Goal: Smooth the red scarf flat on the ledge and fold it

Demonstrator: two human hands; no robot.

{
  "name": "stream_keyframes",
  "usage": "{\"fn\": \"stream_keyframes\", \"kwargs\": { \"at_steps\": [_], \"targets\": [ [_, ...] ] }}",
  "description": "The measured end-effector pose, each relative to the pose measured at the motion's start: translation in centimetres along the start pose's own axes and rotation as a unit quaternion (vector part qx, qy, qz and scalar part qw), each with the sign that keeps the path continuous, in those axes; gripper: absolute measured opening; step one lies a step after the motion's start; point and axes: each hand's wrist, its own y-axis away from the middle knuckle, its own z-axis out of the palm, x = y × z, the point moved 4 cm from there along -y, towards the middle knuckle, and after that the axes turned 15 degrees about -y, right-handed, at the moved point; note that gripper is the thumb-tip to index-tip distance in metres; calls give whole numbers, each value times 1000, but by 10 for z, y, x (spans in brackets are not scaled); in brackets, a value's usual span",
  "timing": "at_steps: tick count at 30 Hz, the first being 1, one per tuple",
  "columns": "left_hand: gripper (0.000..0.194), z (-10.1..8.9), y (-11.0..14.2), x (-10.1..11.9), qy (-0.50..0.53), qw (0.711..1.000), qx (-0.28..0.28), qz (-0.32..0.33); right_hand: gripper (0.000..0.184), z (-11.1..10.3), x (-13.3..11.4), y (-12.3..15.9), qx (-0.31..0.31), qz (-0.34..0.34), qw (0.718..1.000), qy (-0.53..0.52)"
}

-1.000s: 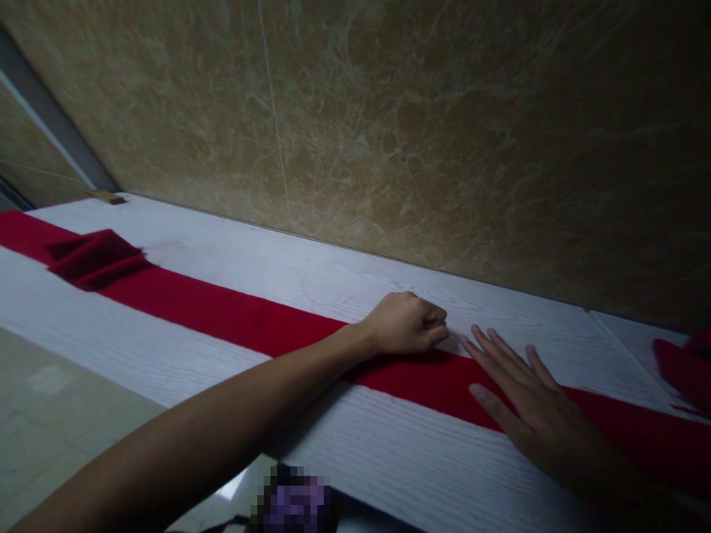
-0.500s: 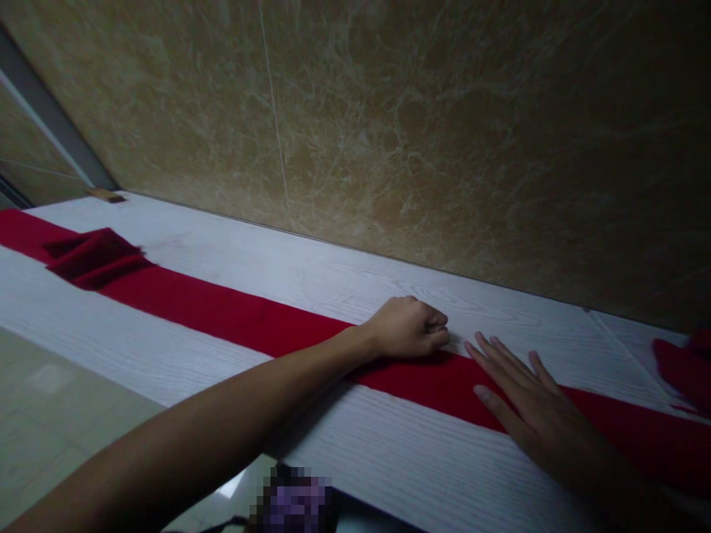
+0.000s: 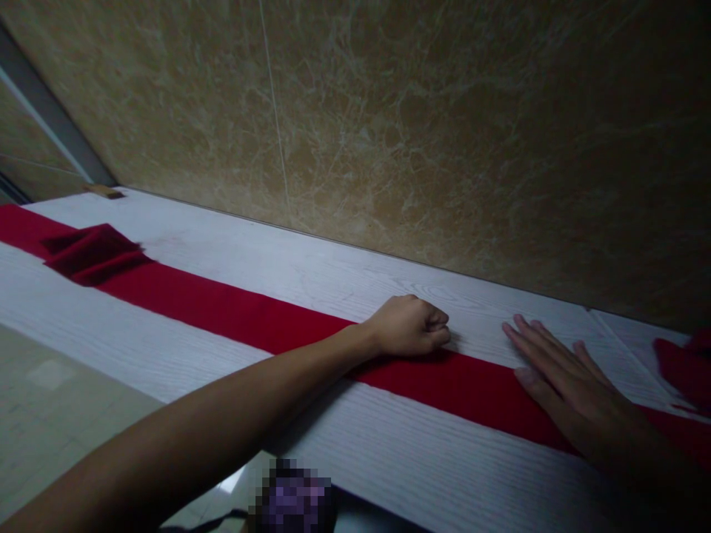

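A long strip of red cloth [image 3: 222, 306] runs lengthwise over a white wood-grain surface [image 3: 311, 274]. My left hand [image 3: 409, 326] is closed in a fist and rests on the strip near its far edge. Nothing shows sticking out of that fist, and the cloth around it lies flat. Further right, my right hand [image 3: 566, 381] is open, palm down, its fingers stretched out over the strip. The fingertips reach past the far edge of the cloth. Toward the left end, a crumpled, folded piece of red cloth [image 3: 94, 254] lies on top of the strip.
Behind the surface rises a brown marbled wall [image 3: 389, 133]. More red cloth [image 3: 686, 366] is bunched at the far right. A small brown block [image 3: 104, 192] stands at the back left corner. Pale floor tiles [image 3: 49, 414] show below, beside a blurred-out purple patch [image 3: 292, 500].
My right hand has slid right along the red strip, away from my left hand, baring more cloth between them. My left fist has stayed in place.
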Motion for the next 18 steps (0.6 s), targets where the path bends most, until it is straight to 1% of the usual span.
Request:
{"fn": "stream_keyframes", "kwargs": {
  "at_steps": [2,4,6,10,15,18],
  "targets": [
    [33,0,0,0,3,1000,4,2,64,1,2,2,-5,4,1000,6],
    [33,0,0,-1,7,1000,8,1,66,6,5,4,-32,9,999,6],
    [33,1,0,-1,11,1000,9,2,66,10,8,6,-44,15,999,5],
    [33,1,0,-1,8,1000,6,3,64,6,18,9,-17,26,999,15],
    [33,1,-1,-1,1,1000,-5,-8,65,8,27,13,-42,28,999,17],
    [33,1,0,0,2,1000,-5,-5,65,7,30,14,-33,26,999,17]
  ]
}}
